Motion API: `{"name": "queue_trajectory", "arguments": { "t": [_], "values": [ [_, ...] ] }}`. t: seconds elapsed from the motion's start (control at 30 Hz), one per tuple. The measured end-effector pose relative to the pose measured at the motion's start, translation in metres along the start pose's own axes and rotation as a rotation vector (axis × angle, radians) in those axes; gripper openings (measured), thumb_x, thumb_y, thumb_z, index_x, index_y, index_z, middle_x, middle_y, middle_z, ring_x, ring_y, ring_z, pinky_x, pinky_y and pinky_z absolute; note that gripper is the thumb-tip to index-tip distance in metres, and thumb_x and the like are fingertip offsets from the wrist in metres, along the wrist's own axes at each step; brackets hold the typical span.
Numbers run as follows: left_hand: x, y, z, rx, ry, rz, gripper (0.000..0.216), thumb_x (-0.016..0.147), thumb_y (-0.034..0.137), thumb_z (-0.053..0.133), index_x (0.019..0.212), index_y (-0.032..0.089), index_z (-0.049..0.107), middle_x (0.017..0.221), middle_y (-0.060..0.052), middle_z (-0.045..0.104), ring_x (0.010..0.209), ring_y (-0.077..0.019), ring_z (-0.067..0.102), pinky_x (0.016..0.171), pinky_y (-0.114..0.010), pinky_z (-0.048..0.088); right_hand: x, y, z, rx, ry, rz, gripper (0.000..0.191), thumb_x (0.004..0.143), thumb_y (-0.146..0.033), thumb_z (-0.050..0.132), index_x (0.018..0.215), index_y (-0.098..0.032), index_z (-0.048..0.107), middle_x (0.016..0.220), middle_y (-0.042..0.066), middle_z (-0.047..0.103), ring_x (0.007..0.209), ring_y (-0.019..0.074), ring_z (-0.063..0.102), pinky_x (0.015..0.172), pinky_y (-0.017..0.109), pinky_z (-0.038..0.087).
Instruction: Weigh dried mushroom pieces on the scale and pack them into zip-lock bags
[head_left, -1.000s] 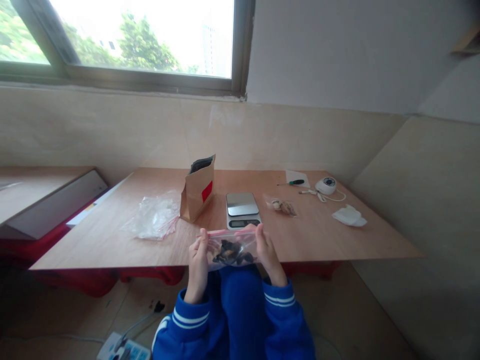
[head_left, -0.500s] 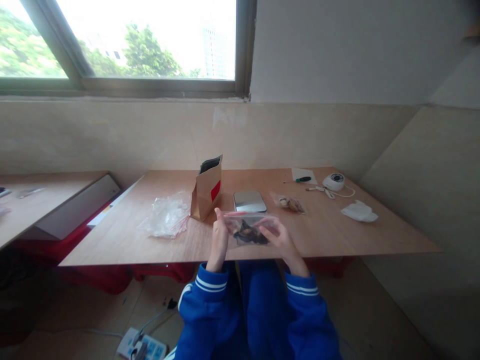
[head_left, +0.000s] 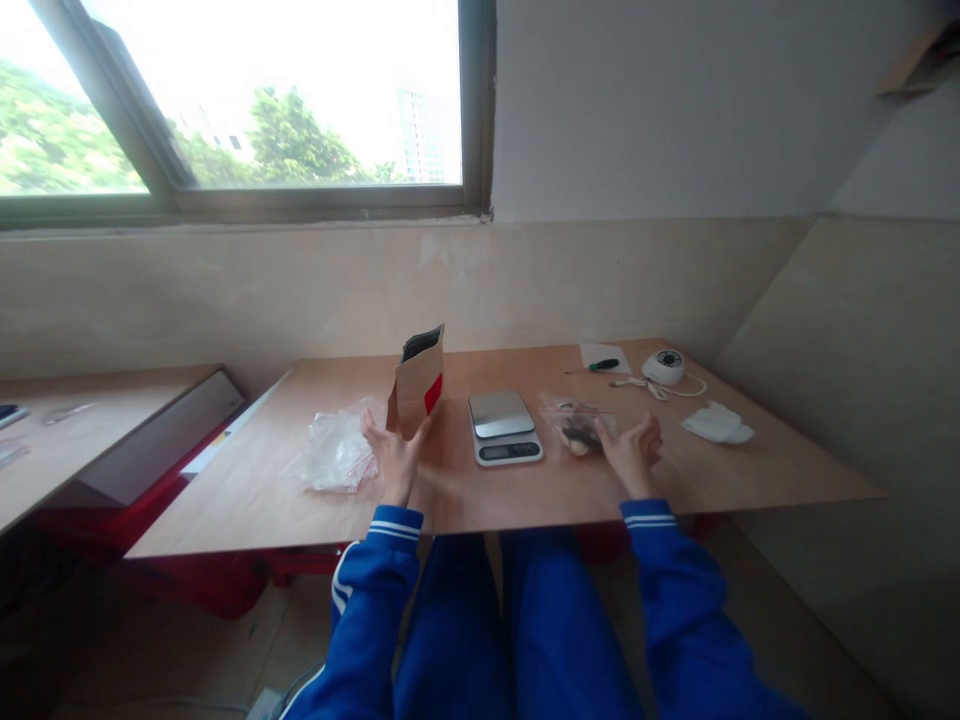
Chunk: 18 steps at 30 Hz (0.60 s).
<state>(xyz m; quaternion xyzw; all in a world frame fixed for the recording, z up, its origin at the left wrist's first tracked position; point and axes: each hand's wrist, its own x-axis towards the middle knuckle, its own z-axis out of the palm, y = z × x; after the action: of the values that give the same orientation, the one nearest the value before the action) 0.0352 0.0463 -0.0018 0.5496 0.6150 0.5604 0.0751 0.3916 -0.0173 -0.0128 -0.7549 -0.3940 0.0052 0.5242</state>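
My left hand (head_left: 394, 458) is open at the front of a brown paper pouch (head_left: 411, 398) with a red label, its thumb and fingers spread. I cannot tell whether it touches the pouch. A zip bag with dark dried pieces (head_left: 577, 428) lies on the table right of a kitchen scale (head_left: 508, 452), apparently over another bag with pale contents. At that bag's right edge is my right hand (head_left: 634, 452), thumb stretched out and apart from the loosely bent fingers, holding nothing visible. The pouch stands upright with its top open.
Clear plastic bags (head_left: 330, 455) lie left of the pouch. At the back right are a screwdriver (head_left: 604, 365) on white paper, a white dome camera (head_left: 663, 367) with its cable and a crumpled white wrapper (head_left: 718, 423). The table's front edge (head_left: 480, 531) runs above my legs.
The zip bag of dark pieces has gone from between both hands to the table right of the scale. My hands have moved apart, the left toward the pouch. The scale's display now shows.
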Motion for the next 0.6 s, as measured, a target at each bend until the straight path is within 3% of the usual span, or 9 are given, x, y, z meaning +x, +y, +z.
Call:
{"name": "queue_trajectory", "arguments": {
  "t": [0.07,0.17,0.33,0.43,0.5,0.6],
  "values": [
    [0.006,-0.018,0.004,-0.018,-0.088,-0.009,0.104,0.065,0.048,0.073,0.143,0.014,0.013,0.146,-0.022,0.026,0.140,-0.0367,0.020,0.111,-0.052,0.026,-0.014,-0.002,0.008,-0.218,0.049,-0.139,0.088,0.078,-0.064,0.048,0.140,-0.006,0.025,0.145,0.030,0.026,0.134,0.0441,0.026,0.099,0.065,0.029],
    [0.009,-0.039,0.006,-0.066,-0.232,0.049,0.074,0.072,0.043,0.068,0.133,0.018,0.035,0.127,-0.018,0.050,0.123,-0.0367,0.047,0.098,-0.051,0.042,-0.036,0.000,0.027,-0.378,-0.128,-0.235,0.074,0.085,-0.058,0.038,0.141,-0.011,0.027,0.148,0.026,0.024,0.133,0.0425,0.029,0.099,0.063,0.029],
    [0.005,-0.057,0.005,-0.066,-0.236,0.073,0.052,0.079,0.035,0.059,0.124,0.016,0.042,0.114,-0.017,0.057,0.113,-0.0344,0.055,0.090,-0.051,0.046,-0.020,0.000,0.062,-0.424,-0.390,-0.114,0.065,0.089,-0.049,0.031,0.142,-0.012,0.026,0.150,0.025,0.024,0.137,0.0409,0.025,0.104,0.067,0.017],
    [0.001,-0.059,0.003,-0.064,-0.257,0.093,0.047,0.081,0.031,0.056,0.124,0.017,0.042,0.113,-0.015,0.058,0.111,-0.0327,0.056,0.090,-0.051,0.046,0.003,-0.030,0.068,-0.371,-0.464,-0.064,0.067,0.089,-0.048,0.034,0.143,-0.010,0.025,0.151,0.027,0.019,0.138,0.0441,0.019,0.101,0.072,0.014],
    [-0.002,-0.058,0.001,-0.065,-0.269,0.103,0.046,0.082,0.029,0.054,0.125,0.018,0.041,0.115,-0.014,0.059,0.110,-0.0316,0.057,0.091,-0.052,0.046,0.008,-0.065,0.065,-0.278,-0.442,-0.256,0.063,0.090,-0.046,0.035,0.143,-0.012,0.027,0.152,0.024,0.018,0.140,0.0419,0.016,0.104,0.069,0.012],
    [-0.004,-0.057,-0.002,-0.058,-0.287,0.153,0.047,0.081,0.023,0.055,0.126,0.020,0.043,0.119,-0.012,0.058,0.113,-0.0291,0.055,0.095,-0.049,0.045,-0.001,-0.126,0.057,0.061,-0.562,-0.749,0.050,0.093,-0.039,0.037,0.139,-0.020,0.035,0.149,0.014,0.028,0.139,0.0260,0.026,0.111,0.048,0.024]
  ]
}}
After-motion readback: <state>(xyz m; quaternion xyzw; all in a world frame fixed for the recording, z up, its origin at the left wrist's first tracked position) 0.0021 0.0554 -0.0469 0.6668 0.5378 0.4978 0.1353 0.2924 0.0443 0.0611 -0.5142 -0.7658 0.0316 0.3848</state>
